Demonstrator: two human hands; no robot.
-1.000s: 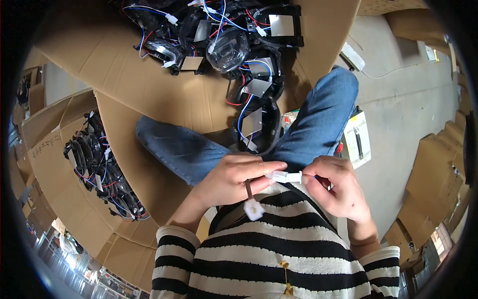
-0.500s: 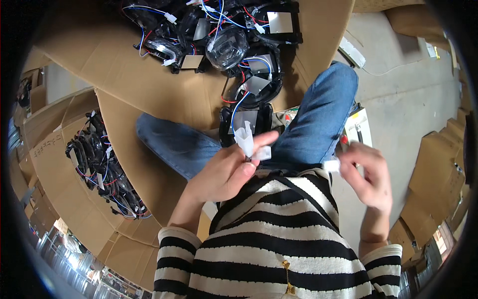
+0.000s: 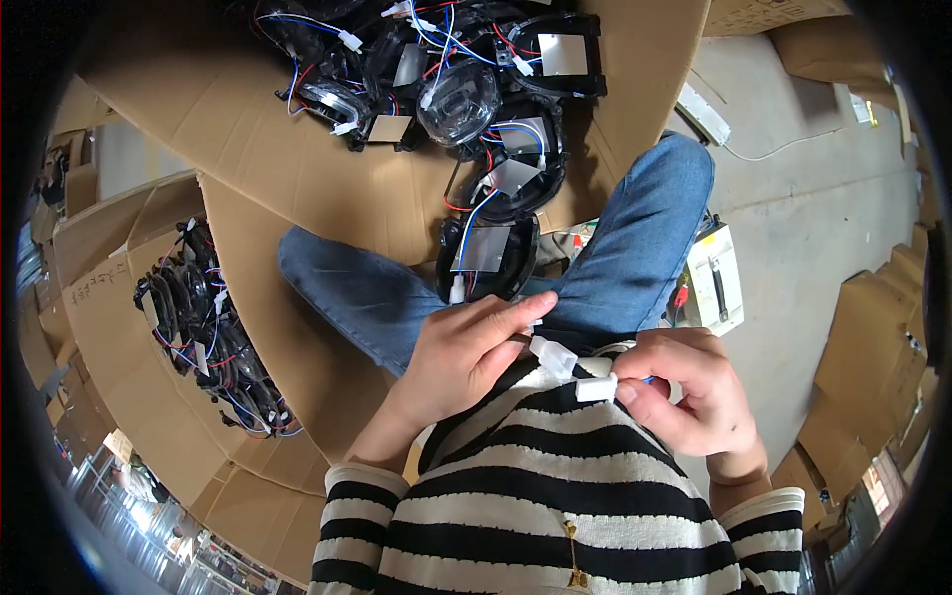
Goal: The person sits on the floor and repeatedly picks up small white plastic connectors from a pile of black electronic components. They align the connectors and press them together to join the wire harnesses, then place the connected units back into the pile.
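Observation:
My left hand (image 3: 461, 352) is closed, with a white plastic connector (image 3: 553, 357) jutting out from its fingertips. My right hand (image 3: 694, 389) pinches a second white connector (image 3: 596, 388) on a blue wire. The two connectors face each other in front of the striped shirt, close together; whether they touch I cannot tell. Just beyond the left fingers sits a black lamp unit (image 3: 514, 260) with a grey plate on its back. From it a white-and-blue wire pair leads to another white connector (image 3: 457, 290) beside the left knuckles.
A large cardboard box (image 3: 327, 188) ahead holds more black lamp units (image 3: 458, 104) with loose wires. Another carton at the left holds a further pile of lamp units (image 3: 213, 337). Right of my knee stands a white box-shaped device (image 3: 716, 278) with a red clip. Flattened cardboard (image 3: 858, 372) lies farther right.
My right hand has moved left and down, bringing its connector near the left one. My left hand has turned, and its connector now points toward the right hand.

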